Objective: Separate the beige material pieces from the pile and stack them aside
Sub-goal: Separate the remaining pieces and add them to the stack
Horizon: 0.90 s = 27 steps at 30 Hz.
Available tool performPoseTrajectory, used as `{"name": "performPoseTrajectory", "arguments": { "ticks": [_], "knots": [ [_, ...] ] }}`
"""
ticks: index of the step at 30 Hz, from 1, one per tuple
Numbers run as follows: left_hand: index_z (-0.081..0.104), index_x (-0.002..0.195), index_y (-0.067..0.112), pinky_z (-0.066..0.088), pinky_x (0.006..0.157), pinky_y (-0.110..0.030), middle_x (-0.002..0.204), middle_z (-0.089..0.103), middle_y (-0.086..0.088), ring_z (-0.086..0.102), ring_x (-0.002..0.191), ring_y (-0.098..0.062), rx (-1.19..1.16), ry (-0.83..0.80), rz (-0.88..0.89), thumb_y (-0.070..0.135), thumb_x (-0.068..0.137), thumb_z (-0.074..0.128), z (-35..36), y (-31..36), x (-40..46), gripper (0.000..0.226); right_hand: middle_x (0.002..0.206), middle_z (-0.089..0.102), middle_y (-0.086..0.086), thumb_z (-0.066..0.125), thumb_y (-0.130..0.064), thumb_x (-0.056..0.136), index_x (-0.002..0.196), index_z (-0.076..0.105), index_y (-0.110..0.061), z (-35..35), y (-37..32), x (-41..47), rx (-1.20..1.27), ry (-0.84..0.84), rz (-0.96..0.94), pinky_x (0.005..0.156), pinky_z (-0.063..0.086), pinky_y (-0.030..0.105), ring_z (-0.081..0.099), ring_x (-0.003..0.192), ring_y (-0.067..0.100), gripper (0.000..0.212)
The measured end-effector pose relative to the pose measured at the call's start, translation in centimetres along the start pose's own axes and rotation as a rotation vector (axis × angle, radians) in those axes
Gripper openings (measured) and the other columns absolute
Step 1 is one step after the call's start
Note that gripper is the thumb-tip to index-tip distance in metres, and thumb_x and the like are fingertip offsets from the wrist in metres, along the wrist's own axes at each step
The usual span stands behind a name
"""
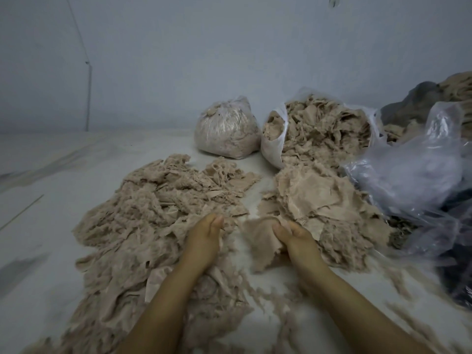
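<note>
A wide pile of ragged beige material pieces (148,215) spreads over the white surface on the left. A second, flatter stack of beige pieces (319,200) lies on the right, below an open bag. My right hand (293,236) grips one beige piece (260,241) at the near edge of that right stack, fingers curled into the cloth. My left hand (207,233) sits on the right edge of the left pile with its fingers curled; whether it holds any cloth is hidden.
An open white plastic bag (270,149) full of beige scraps lies tipped behind the right stack. A tied clear bag (224,129) of scraps stands to its left. Crumpled clear plastic (421,169) and dark fabric (454,290) crowd the right side. A wall rises behind.
</note>
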<state>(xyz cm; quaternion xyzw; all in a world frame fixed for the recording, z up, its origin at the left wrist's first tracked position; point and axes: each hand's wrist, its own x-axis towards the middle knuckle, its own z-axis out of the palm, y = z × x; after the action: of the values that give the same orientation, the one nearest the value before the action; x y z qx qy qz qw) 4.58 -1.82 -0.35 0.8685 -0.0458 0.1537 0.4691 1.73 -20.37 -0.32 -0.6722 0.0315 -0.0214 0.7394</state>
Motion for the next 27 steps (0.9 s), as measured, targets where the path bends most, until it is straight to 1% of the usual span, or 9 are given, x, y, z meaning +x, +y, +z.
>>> {"name": "performPoseTrajectory", "arguments": {
  "ticks": [2,5,7,9,13,16,19,23,27],
  "knots": [
    [0.055,0.095,0.024,0.04,0.066,-0.023,0.084,0.057,0.008,0.054,0.078,-0.009,-0.123,-0.145,-0.033,0.049,0.093,0.046,0.0,1.3,-0.4,0.027,0.056,0.055,0.009,0.054,-0.021,0.096,0.066,0.058,-0.008,0.4,-0.6,-0.2,0.014,-0.083,-0.023,0.052,0.044,0.025,0.051,0.053,0.02,0.032],
    [0.04,0.13,0.036,0.043,0.082,-0.014,0.114,0.052,0.019,0.051,0.104,0.005,-0.288,-0.409,-0.075,0.057,0.077,0.066,0.6,2.6,-0.9,0.063,0.06,0.059,0.01,0.059,-0.011,0.09,0.068,0.062,-0.01,0.6,-1.5,-0.3,0.09,-0.23,-0.003,0.056,0.044,0.028,0.055,0.057,0.02,0.022],
    [0.051,0.122,0.031,0.047,0.075,-0.011,0.103,0.06,0.018,0.058,0.091,0.006,-0.31,-0.413,-0.044,0.037,0.081,0.07,1.1,3.0,-1.3,0.046,0.068,0.062,0.008,0.064,-0.007,0.086,0.077,0.063,-0.011,0.2,-2.0,-0.1,0.213,-0.235,0.043,0.058,0.048,0.03,0.059,0.062,0.018,0.01],
    [0.067,0.096,0.022,0.047,0.06,-0.012,0.079,0.068,0.013,0.062,0.07,-0.002,-0.437,-0.308,-0.053,0.022,0.087,0.066,1.2,3.2,-1.7,0.009,0.071,0.063,0.008,0.066,-0.01,0.086,0.083,0.064,-0.008,-0.5,-2.1,0.2,0.126,-0.125,0.018,0.058,0.051,0.029,0.06,0.062,0.018,0.005],
    [0.07,0.084,0.014,0.049,0.057,-0.027,0.066,0.066,-0.001,0.06,0.061,-0.015,-0.69,-0.1,-0.219,0.016,0.089,0.063,0.8,2.4,-1.4,0.008,0.06,0.052,0.012,0.066,-0.019,0.089,0.076,0.056,-0.003,-2.0,-3.5,1.7,-0.068,0.051,-0.073,0.045,0.045,0.024,0.052,0.047,0.022,0.023],
    [0.068,0.079,0.014,0.05,0.053,-0.021,0.058,0.063,0.001,0.058,0.054,-0.012,-0.523,-0.052,-0.167,0.011,0.091,0.06,0.2,1.4,-0.8,0.015,0.076,0.055,0.009,0.063,-0.026,0.09,0.087,0.061,-0.007,-4.6,-7.0,4.4,-0.404,0.314,-0.28,0.06,0.044,0.019,0.054,0.071,0.025,0.019],
    [0.068,0.081,0.024,0.046,0.067,-0.008,0.08,0.068,0.009,0.061,0.072,0.0,-0.148,-0.113,0.035,0.011,0.088,0.064,-0.8,0.2,-0.6,0.015,0.122,0.05,0.013,0.058,-0.024,0.09,0.122,0.051,-0.013,-6.2,-8.2,5.6,-0.963,0.525,-0.357,0.092,0.04,0.039,0.046,0.115,0.033,0.035],
    [0.062,0.119,0.025,0.036,0.099,-0.014,0.12,0.052,0.018,0.049,0.114,-0.001,0.314,-0.393,0.147,0.016,0.088,0.063,-1.7,-1.4,-0.8,0.032,0.133,0.046,0.008,0.05,-0.03,0.094,0.126,0.053,-0.02,-5.0,-4.3,5.2,-1.287,0.215,-0.431,0.104,0.033,0.044,0.038,0.124,0.029,0.034],
    [0.051,0.132,0.021,0.028,0.087,-0.013,0.127,0.049,0.004,0.044,0.12,-0.013,0.56,-0.524,0.175,0.021,0.09,0.056,-2.0,-2.5,-1.5,0.042,0.147,0.033,0.003,0.047,-0.039,0.097,0.139,0.042,-0.026,-6.5,-3.0,5.3,-1.444,0.115,-0.219,0.112,0.017,0.039,0.027,0.136,0.027,0.045]
  ]
}}
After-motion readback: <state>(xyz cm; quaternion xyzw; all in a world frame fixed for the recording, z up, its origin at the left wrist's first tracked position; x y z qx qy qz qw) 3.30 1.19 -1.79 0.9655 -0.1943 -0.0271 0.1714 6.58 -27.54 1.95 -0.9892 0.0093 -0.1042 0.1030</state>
